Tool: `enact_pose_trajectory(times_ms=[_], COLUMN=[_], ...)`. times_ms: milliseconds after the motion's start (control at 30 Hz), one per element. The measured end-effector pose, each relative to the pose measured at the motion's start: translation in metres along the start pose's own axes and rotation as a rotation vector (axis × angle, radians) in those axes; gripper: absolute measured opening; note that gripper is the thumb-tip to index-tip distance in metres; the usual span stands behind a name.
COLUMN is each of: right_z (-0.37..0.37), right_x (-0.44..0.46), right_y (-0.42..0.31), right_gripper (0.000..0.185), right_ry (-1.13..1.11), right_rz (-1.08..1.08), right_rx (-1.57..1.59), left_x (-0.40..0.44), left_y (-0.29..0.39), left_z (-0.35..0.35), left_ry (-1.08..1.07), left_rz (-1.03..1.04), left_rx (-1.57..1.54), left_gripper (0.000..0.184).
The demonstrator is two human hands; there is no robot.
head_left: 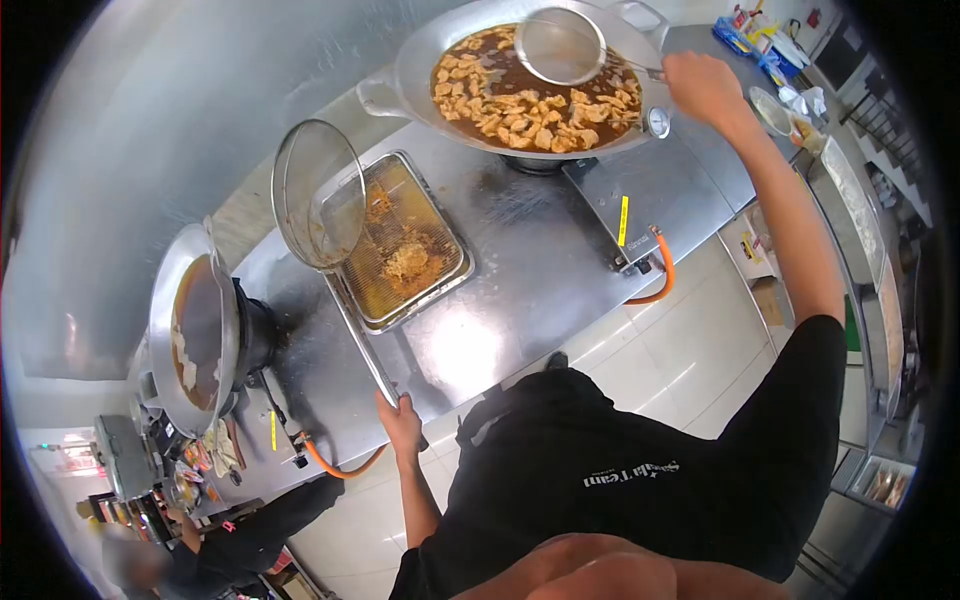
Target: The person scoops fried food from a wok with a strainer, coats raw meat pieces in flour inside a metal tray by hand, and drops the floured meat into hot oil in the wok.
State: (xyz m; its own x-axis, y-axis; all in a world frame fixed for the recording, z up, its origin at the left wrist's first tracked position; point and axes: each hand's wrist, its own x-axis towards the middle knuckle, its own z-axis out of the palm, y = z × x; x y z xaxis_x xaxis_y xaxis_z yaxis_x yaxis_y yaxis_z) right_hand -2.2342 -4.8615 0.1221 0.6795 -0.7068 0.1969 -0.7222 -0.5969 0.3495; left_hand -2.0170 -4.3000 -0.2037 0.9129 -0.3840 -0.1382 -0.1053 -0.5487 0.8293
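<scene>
My right hand (705,88) is closed around the handle of a round fine-mesh strainer (560,47), held over a large wok (415,75). Pieces of browned food (525,120) float in the wok's dark oil. A dial thermometer (657,122) sits at its right rim. Lower down, my left hand (400,425) grips the long handle of a large wire skimmer (318,195). The skimmer's round basket hangs tilted above the left part of a metal tray (465,262) with a wire rack, on which fried crumbs (412,262) lie.
On the left, a second wok (228,330) of oil stands on a burner. A gas stove (640,200) with an orange hose (665,275) is beside the large wok. Another person (250,525) is at the lower left. Steel containers (850,215) line the right.
</scene>
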Motion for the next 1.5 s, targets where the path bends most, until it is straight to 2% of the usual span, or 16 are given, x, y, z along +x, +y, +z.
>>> enact_pose_trajectory(times_ms=[33,133,200,233,300,433,533,633,733,833,1033,1167,1233,1367,1433,1500], right_z=[-0.001,0.008,0.009,0.011,0.02,0.017,-0.006,-0.019,-0.017,0.012,0.082,0.102,0.088,0.127,0.102,0.075], right_x=[0.007,0.018,0.033,0.04,0.05,0.06,0.037,0.037,0.057,0.104,0.151,0.154,0.159,0.2,0.195,0.176], right_y=[0.002,-0.004,-0.01,-0.012,-0.017,-0.033,-0.06,-0.076,-0.069,-0.03,0.024,-0.014,-0.043,-0.063,-0.079,-0.083], right_gripper=[0.022,0.018,0.018,0.019,0.023,0.022,0.017,0.013,0.012,0.014,0.021,0.023,0.025,0.019,0.017,0.017], right_ry=[-0.041,-0.129,-0.367,-0.491,-0.459,-0.359,0.021,0.11,0.216,0.233,0.124,-0.042,-0.257,-0.396,-0.533,-0.514], right_rz=[-0.025,-0.158,-0.248,-0.292,-0.265,-0.245,-0.156,-0.218,-0.15,0.025,0.145,0.193,0.177,0.04,-0.007,0.029], right_rx=[-0.082,0.016,0.202,0.293,0.406,0.429,0.202,-0.025,-0.112,-0.138,-0.228,0.014,0.13,0.299,0.371,0.52], left_x=[-0.004,-0.019,-0.02,-0.022,-0.031,-0.028,-0.027,-0.023,-0.021,-0.022,-0.023,-0.023,-0.023,-0.023,-0.023,-0.023], left_y=[0.015,0.034,0.032,0.039,0.054,0.05,0.054,0.054,0.053,0.048,0.052,0.051,0.05,0.047,0.045,0.045], left_z=[0.002,0.003,0.009,0.011,0.009,0.009,0.007,0.004,0.004,0.005,0.002,0.002,0.001,0.0,0.001,0.007], left_ry=[-0.013,-0.037,-0.04,-0.055,-0.084,-0.105,-0.138,-0.161,-0.174,-0.207,-0.226,-0.218,-0.223,-0.237,-0.215,-0.218], left_rz=[-0.032,-0.088,-0.054,-0.115,-0.24,-0.238,-0.27,-0.33,-0.383,-0.38,-0.4,-0.407,-0.421,-0.404,-0.387,-0.381], left_rx=[-0.029,-0.098,-0.137,-0.194,-0.302,-0.356,-0.437,-0.518,-0.565,-0.584,-0.585,-0.61,-0.618,-0.616,-0.594,-0.613], left_gripper=[0.025,0.025,0.026,0.026,0.027,0.027,0.026,0.025,0.025,0.025,0.026,0.025,0.025,0.026,0.027,0.027])
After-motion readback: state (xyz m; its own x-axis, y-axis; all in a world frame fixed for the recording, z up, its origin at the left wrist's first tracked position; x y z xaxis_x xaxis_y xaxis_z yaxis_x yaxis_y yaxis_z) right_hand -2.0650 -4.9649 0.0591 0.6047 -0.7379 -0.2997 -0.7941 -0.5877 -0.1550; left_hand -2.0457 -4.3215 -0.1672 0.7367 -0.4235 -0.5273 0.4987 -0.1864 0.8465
